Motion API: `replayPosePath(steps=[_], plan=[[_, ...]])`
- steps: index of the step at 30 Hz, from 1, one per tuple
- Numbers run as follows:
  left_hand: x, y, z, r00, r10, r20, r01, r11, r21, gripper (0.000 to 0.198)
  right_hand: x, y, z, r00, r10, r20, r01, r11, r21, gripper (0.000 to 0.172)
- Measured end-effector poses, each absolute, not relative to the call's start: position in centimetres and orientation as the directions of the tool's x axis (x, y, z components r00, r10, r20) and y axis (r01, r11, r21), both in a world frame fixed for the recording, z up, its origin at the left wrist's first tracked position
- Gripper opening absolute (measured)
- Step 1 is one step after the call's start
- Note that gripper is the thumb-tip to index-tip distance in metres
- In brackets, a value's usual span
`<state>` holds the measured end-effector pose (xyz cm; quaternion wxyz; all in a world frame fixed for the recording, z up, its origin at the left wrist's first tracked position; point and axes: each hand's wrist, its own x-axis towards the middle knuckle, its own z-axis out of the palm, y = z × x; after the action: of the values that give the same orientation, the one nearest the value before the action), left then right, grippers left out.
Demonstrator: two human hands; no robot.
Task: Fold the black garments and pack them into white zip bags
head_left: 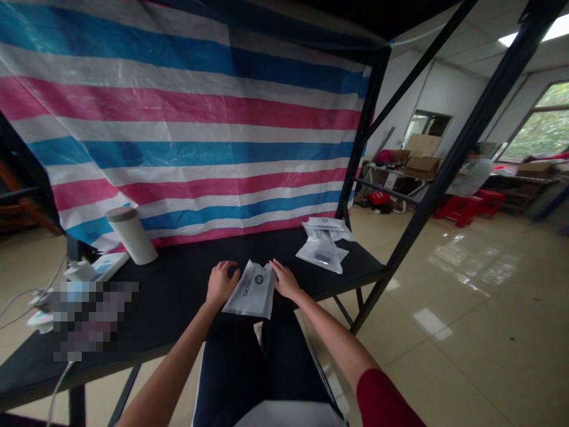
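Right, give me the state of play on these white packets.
Looks done: a small pile of white packets lies at the far end of the black table, one showing a dark item inside. In hand: a printed white packet between the left hand and right hand. Still to do: no other packets show near the hands, so only that pile and this packet are visible.

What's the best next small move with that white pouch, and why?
Probably slide the white pouch toward the other pouches on the black table: the left hand and right hand are both already at its edges, and that pile lies just past the right hand.
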<state>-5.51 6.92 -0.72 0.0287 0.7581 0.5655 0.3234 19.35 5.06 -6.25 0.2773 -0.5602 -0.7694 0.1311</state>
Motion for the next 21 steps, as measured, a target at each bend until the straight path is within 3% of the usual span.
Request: replayPosePath(steps=[3, 7, 12, 21], plan=[[-0.7, 7.4, 1.7, 0.299, 0.810, 0.505, 0.774, -0.515, 0.368, 0.030, 18.8, 5.8, -6.3, -0.241, 0.930, 0.278, 0.771, 0.358, -0.527, 0.074], [3.9, 8.6, 1.3, 0.406, 0.832, 0.379, 0.808, -0.520, 0.276, 0.031, 18.2, 6.4, -6.0, -0.107, 0.949, 0.297, 0.771, 0.268, -0.577, 0.066], [5.3, 8.4, -2.1, 0.387, 0.878, 0.282, 0.866, -0.451, 0.218, 0.029, 18.6, 6.4, -5.8, 0.040, 0.964, 0.262, 0.768, 0.138, -0.625, 0.039], [5.1, 6.8, -2.7, 0.267, 0.938, 0.223, 0.919, -0.317, 0.232, 0.038, 16.7, 7.1, -4.9, 0.138, 0.971, 0.194, 0.805, 0.004, -0.593, 0.038]])
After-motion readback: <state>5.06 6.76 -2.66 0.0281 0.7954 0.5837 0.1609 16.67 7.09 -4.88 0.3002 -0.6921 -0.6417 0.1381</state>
